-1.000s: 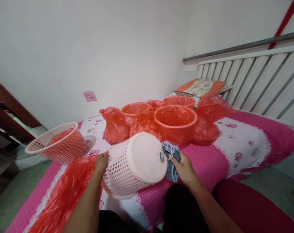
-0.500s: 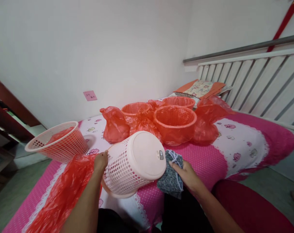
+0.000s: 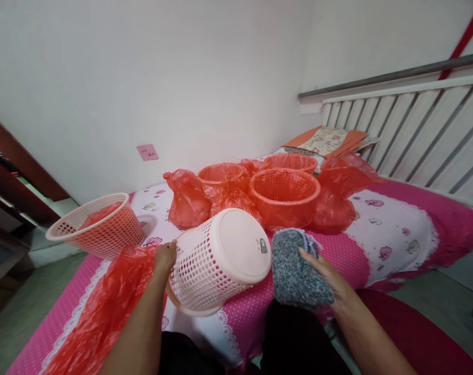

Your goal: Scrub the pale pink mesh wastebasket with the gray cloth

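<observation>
A pale pink plastic basket (image 3: pixel 205 271) with perforated sides lies tilted on its side, its round base turned toward me and to the right. My left hand (image 3: pixel 166 257) is closed on its rim at the left. In my right hand (image 3: pixel 322 273) is a folded grey knitted cloth (image 3: pixel 297 268), held with the thumb on top, just right of the basket's base and apart from it. A small label marks the base. Loose red plastic bags (image 3: pixel 107 312) lie under and beside my left forearm.
Another pale pink basket (image 3: pixel 107 234) with red plastic inside stands at the left. Red-bagged baskets (image 3: pixel 285 208) and tied red bags (image 3: pixel 187 203) stand along the wall. Folded fabric (image 3: pixel 326 140) lies by the white headboard (image 3: pixel 416 130). A dark red stool (image 3: pixel 400 333) is at my right.
My right hand has drawn the grey cloth away from the basket's base, to the right, and more of the cloth shows. My left hand still grips the rim.
</observation>
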### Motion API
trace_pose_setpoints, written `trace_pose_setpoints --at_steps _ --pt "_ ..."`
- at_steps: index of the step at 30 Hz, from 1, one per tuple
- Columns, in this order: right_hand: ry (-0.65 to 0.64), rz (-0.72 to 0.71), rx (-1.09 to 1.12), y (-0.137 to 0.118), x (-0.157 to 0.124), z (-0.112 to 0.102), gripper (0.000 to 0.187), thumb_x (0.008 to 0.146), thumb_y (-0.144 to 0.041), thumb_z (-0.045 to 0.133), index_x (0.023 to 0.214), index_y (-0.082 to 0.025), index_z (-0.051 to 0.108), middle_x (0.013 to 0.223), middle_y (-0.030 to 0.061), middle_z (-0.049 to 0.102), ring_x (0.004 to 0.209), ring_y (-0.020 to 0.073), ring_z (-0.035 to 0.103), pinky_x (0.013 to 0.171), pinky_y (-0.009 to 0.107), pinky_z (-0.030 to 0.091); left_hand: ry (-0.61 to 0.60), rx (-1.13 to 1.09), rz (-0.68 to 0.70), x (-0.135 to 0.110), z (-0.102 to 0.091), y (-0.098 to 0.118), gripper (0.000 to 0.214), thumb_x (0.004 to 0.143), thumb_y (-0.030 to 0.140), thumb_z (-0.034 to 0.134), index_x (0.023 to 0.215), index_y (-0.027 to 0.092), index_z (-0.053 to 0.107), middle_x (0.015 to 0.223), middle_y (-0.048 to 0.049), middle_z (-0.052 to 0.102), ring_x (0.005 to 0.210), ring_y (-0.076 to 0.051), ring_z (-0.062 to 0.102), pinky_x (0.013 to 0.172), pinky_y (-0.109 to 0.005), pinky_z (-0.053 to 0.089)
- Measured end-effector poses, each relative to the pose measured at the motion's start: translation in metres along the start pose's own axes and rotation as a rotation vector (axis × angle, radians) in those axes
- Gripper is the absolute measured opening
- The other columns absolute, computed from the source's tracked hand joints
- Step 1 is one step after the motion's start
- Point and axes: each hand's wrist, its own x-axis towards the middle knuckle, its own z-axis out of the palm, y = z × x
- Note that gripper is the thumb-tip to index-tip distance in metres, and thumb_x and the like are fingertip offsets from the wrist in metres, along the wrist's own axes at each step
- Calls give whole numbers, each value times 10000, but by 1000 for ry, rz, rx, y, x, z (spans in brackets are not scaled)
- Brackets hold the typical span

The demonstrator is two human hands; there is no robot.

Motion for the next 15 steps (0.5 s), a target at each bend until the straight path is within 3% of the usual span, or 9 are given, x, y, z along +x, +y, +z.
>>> trace_pose_setpoints --at_steps 4,10,12,15 --pt "107 11 119 4 6 1 506 711 -505 817 1101 -204 701 884 77 803 885 331 778 824 497 642 7 -4 -1 0 -1 2 409 961 370 395 625 216 569 879 -187 769 899 -318 710 773 -365 489" --pt "261 26 72 5 6 5 456 563 -303 809 984 -168 697 787 62 785 738 317 767 718 459 643 4 -21 5 -1 -2 3 410 963 364 390 626 216 572 814 -159 750 870 -306 704 754 -357 485" --pt "301 -51 -19 -1 3 8 471 600 -344 782 1028 -167 698 845 81 793 775 320 766 729 453 637 0 -26 6 -2 -1 3 419 962 371 386 611 222 559 783 -149 737 849 -299 697 745 -354 477" --pt "445 -276 -356 -12 -8 20 549 694 -424 768 1173 -170 684 985 122 793 886 335 758 811 465 619 -4 -32 8 -3 -2 4 420 958 374 390 593 230 536 760 -138 721 826 -293 687 731 -351 465"
